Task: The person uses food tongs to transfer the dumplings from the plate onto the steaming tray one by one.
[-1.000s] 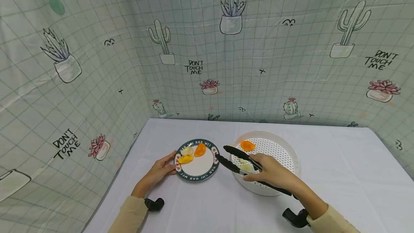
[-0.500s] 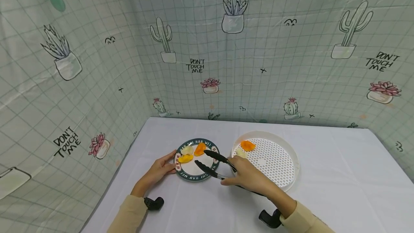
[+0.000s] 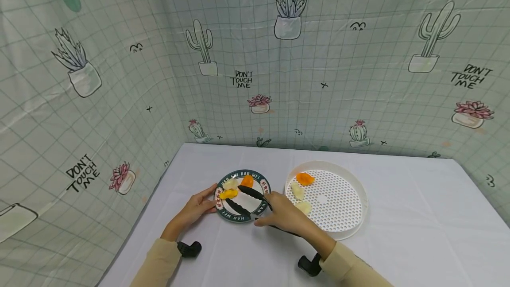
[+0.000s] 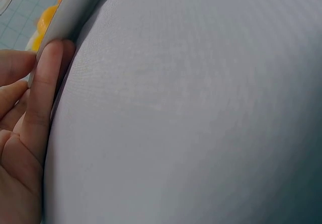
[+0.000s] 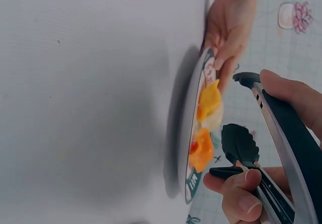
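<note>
My left hand [image 3: 197,205] holds the green-rimmed plate [image 3: 224,211] at its left edge, thumb on the rim and fingers beneath, as the left wrist view shows. On the plate lie a cream piece [image 3: 230,184], a yellow piece [image 3: 229,194] and an orange piece [image 3: 247,181], thin and curled like petals. My right hand [image 3: 284,214] grips black-tipped tongs [image 3: 251,192] over the plate's right part. The tongs' tips stand apart with nothing between them, near the yellow and orange pieces. In the right wrist view, the plate [image 5: 189,178] appears edge-on beyond the tongs.
Right of the plate stands a round white perforated tray [image 3: 338,203], holding an orange piece [image 3: 305,179] and two cream pieces [image 3: 304,207] along its left side. Both lie on a white-covered table [image 3: 418,216]. A patterned curtain [image 3: 318,65] hangs behind and at the left.
My right hand has moved left with the tongs, from over the tray to over the plate. The cream pieces in the tray have come into sight. My left hand keeps its hold.
</note>
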`<state>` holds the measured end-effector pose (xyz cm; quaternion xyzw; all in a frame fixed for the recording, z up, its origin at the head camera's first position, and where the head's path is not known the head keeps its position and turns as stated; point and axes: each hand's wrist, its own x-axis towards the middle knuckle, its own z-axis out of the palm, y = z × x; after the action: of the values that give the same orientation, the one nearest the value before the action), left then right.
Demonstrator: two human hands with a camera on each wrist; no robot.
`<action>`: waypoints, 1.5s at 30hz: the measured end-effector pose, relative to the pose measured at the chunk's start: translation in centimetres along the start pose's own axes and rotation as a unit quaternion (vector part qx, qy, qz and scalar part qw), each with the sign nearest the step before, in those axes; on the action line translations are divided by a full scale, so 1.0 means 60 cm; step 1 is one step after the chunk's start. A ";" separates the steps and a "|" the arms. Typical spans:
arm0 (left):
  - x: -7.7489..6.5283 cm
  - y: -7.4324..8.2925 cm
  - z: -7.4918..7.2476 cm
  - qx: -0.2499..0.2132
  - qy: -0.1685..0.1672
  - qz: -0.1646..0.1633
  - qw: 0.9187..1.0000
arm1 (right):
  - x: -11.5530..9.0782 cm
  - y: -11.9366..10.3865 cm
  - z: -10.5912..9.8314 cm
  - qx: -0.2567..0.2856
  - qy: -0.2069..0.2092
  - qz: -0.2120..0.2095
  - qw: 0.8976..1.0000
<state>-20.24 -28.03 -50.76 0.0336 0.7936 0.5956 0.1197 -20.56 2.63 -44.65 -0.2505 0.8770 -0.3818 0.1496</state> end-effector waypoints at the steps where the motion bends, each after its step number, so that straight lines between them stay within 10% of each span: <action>1: 0.000 0.000 0.000 0.000 0.000 0.000 1.000 | 0.003 0.000 0.002 -0.005 0.001 0.000 1.000; 45: -0.003 -0.007 -0.001 -0.015 -0.027 0.026 0.999 | 0.047 -0.001 0.049 -0.118 -0.008 0.001 0.993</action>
<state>-20.02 -28.26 -51.13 0.0684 0.7796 0.6096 0.1260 -21.55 -0.70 -46.76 -0.2687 0.9148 -0.2738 0.1261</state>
